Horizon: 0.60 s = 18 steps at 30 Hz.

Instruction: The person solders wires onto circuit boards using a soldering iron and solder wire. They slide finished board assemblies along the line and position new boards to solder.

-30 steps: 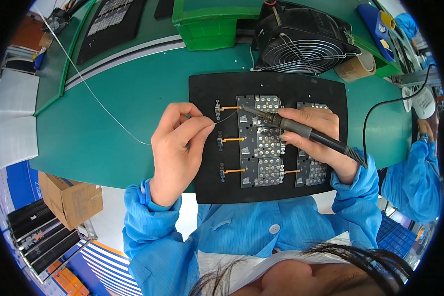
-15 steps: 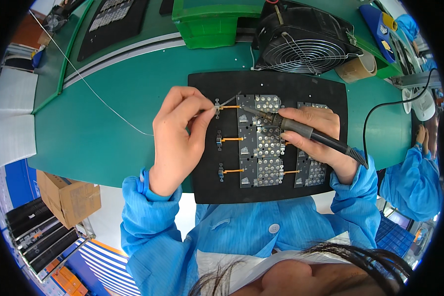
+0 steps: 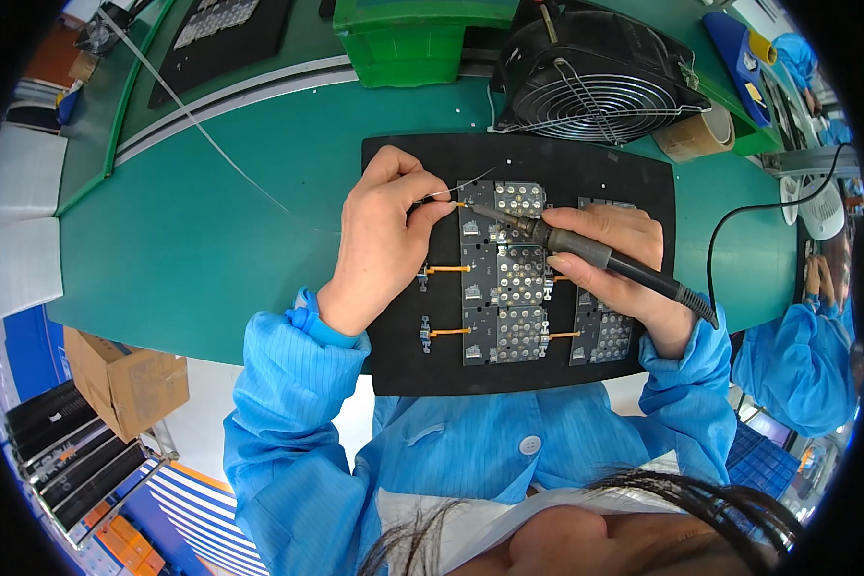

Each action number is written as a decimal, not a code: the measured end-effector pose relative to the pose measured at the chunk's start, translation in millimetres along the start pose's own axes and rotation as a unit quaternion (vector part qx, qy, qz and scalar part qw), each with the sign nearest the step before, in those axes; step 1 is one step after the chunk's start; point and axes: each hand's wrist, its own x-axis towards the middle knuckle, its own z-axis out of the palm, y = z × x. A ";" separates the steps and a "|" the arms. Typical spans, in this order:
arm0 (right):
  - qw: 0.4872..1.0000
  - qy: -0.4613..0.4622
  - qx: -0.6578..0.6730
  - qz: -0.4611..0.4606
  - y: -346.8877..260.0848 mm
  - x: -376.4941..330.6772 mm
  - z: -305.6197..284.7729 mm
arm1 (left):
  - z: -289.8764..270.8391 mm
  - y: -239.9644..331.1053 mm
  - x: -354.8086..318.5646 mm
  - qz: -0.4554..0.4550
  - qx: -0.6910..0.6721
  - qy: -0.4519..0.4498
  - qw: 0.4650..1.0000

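Observation:
My left hand is closed in a pinch at the upper left circuit board, holding a thin silvery solder wire whose end sticks out past the fingertips. Those fingertips also cover most of that board's orange flex strip and its connector. Wrapped by my right hand is a black soldering iron. Its tip points left and reaches the joint where the strip meets the board; contact cannot be made out. Two lower orange strips with small connectors lie uncovered. The boards rest on a black mat.
Behind the mat stand a black fan with a wire guard and a green bin. A tape roll is beside the fan. The iron's cable loops at the right. A second board column lies partly under my right hand.
My left hand has moved right and slightly up, carrying the solder wire over the board's edge and covering the top connector. My right hand and the iron have hardly moved.

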 end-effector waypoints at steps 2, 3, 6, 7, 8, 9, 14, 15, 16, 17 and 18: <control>1.000 0.002 0.004 0.003 0.0 -0.3 0.4 | -0.5 0.1 0.6 0.000 -0.005 0.000 1.000; 1.000 0.003 0.008 0.005 0.1 -0.4 0.7 | -0.8 0.4 0.8 0.000 -0.009 -0.001 1.000; 1.000 0.010 0.008 0.004 1.2 -0.7 1.4 | -0.4 1.6 0.5 -0.005 -0.014 0.002 1.000; 1.000 0.010 0.008 0.003 2.2 -1.3 2.3 | -0.5 1.8 0.3 -0.005 -0.014 0.003 1.000; 1.000 0.017 0.013 0.006 3.9 -2.3 3.5 | -0.5 2.0 0.3 -0.009 -0.017 0.002 1.000; 1.000 0.024 0.017 0.008 4.6 -2.7 4.1 | -0.6 2.1 0.1 -0.012 -0.021 0.002 1.000; 1.000 0.016 0.016 0.009 3.2 -1.1 1.5 | -0.4 1.5 -0.3 -0.006 -0.018 0.006 1.000; 1.000 0.007 0.014 0.013 2.3 -0.9 0.3 | -0.3 1.1 -0.2 -0.004 -0.016 0.006 1.000; 1.000 0.006 0.014 0.012 1.5 -0.7 -0.2 | -0.4 1.2 -0.4 -0.004 -0.016 0.007 1.000; 1.000 0.002 0.015 0.017 0.9 -0.6 -0.6 | -0.6 1.2 -0.6 -0.003 -0.016 0.007 1.000; 1.000 -0.001 0.016 0.021 0.5 -0.7 -0.7 | -0.7 1.2 -0.8 -0.003 -0.016 0.007 1.000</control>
